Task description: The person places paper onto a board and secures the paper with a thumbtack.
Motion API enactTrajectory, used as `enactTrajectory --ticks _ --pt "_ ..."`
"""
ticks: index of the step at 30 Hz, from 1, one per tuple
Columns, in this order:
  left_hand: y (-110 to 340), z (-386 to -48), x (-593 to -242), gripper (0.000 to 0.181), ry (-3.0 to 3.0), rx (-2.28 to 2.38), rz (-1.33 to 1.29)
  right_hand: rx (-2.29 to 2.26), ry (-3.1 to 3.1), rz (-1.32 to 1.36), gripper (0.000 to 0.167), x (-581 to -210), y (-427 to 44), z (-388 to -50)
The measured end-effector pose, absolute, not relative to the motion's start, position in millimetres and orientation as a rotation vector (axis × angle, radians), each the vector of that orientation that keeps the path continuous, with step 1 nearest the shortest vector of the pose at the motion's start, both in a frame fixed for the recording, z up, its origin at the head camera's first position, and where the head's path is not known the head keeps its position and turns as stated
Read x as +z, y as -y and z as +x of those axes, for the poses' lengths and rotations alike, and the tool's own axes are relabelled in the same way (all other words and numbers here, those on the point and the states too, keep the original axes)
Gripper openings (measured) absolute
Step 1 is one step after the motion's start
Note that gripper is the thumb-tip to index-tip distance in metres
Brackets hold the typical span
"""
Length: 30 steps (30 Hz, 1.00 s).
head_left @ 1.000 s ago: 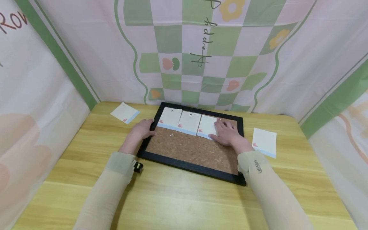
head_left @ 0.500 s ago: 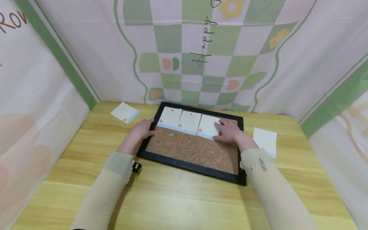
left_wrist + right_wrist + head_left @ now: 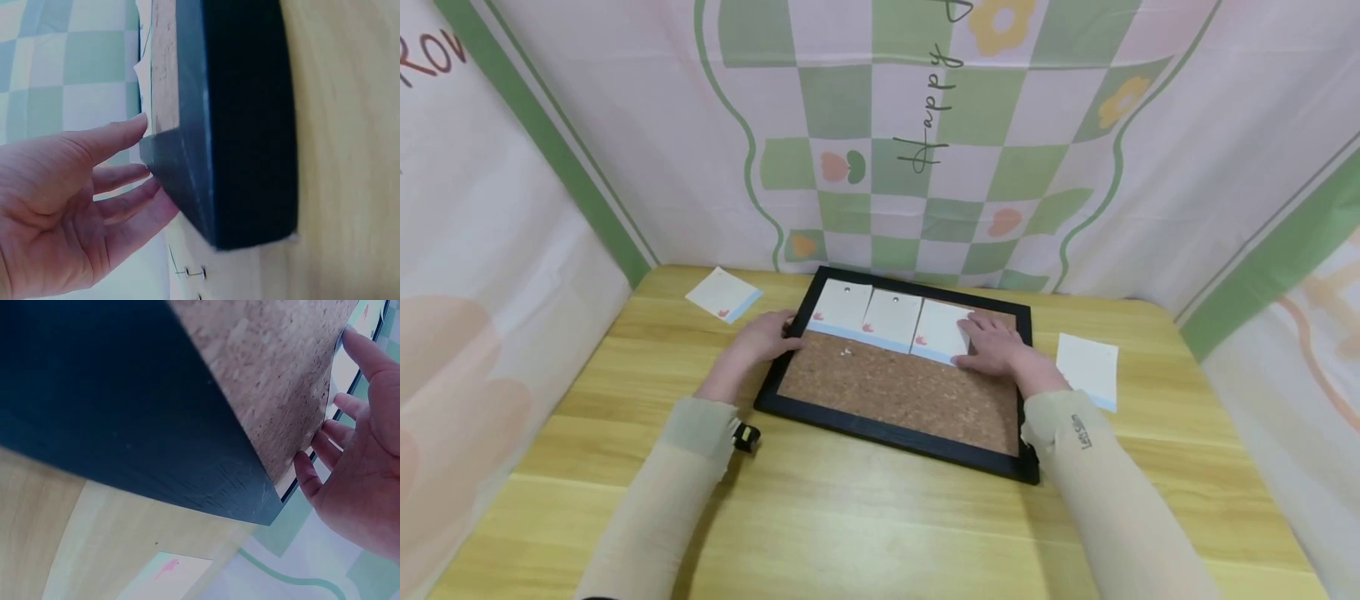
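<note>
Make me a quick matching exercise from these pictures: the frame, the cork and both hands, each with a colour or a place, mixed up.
1. frame
2. left hand
3. right hand
4. cork

A. brown and speckled
B. at the frame's left side
C. at the right end of the row of cards
D. black

Pairs: 1-D, 2-B, 3-C, 4-A

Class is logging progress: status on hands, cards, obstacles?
Left hand holding board. Right hand touching board's rightmost card. Loose cards either side, likely no obstacle.
</note>
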<state>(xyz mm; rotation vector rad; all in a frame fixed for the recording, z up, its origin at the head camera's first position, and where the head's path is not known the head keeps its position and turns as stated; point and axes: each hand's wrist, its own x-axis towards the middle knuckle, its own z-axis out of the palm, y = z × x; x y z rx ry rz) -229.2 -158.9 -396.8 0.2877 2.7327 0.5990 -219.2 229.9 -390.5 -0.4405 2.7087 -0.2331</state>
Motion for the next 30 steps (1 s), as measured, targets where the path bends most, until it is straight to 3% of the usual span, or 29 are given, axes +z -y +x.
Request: enactTrajectory --ticks 15,23,30 --pt "181 -231 -396 0.038 -2.780 1.060 0.227 -0.236 -2.717 -0.435 0.074 -395 -231 -221" --pt "210 -224 -396 0.025 -2.942 1.086 0.239 -0.251 -2.709 -0.426 0.075 -395 -232 -220" --pt "238 -219 -405 0.027 -2.858 1.179 0.219 -0.268 -2.705 -0.413 0.075 -395 -233 -219"
